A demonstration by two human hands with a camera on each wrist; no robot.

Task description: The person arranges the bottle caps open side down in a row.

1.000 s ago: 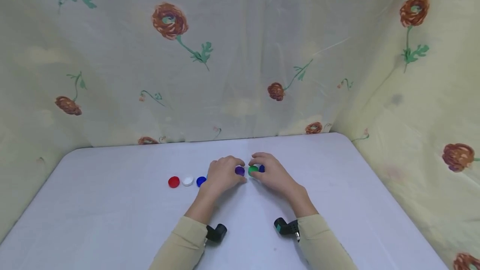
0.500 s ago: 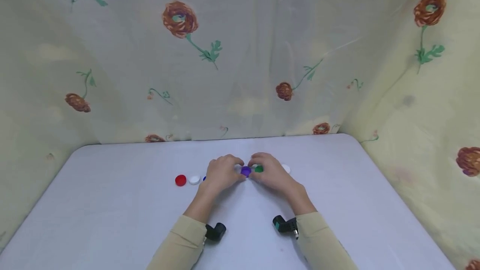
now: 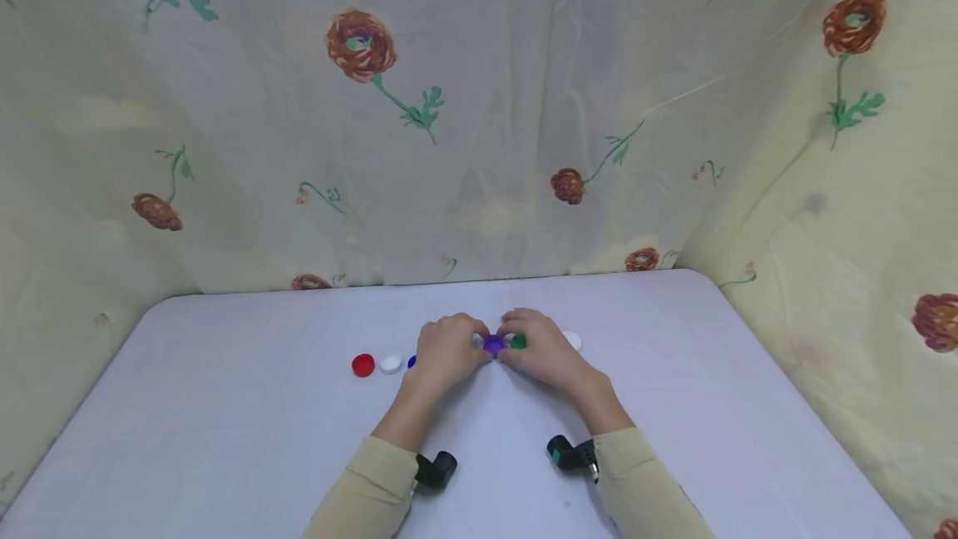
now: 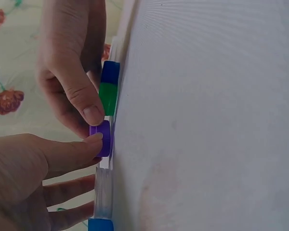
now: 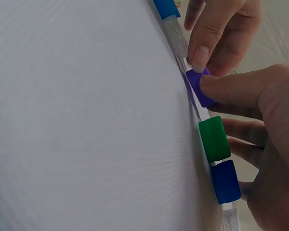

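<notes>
A purple bottle cap (image 3: 494, 346) sits in a row of caps on the white table. My left hand (image 3: 449, 349) pinches its left side, the thumb lying across it in the left wrist view. From the other side, my right hand (image 3: 542, 349) also pinches the purple cap between thumb and fingers. A green cap (image 5: 215, 139) and a dark blue cap (image 5: 226, 182) lie under my right hand. Beneath my left hand are a clear ridged cap (image 4: 104, 192) and a brighter blue cap (image 4: 100, 224), mostly hidden from the head view.
At the row's left end lie a red cap (image 3: 362, 365) and a white cap (image 3: 391, 363). Another white cap (image 3: 572, 341) shows past my right hand. Flowered cloth (image 3: 479, 148) hangs behind the table and along its right side.
My right fingers have left the green cap and come left onto the purple one. Both hands now meet at the purple cap. The head view has turned slightly.
</notes>
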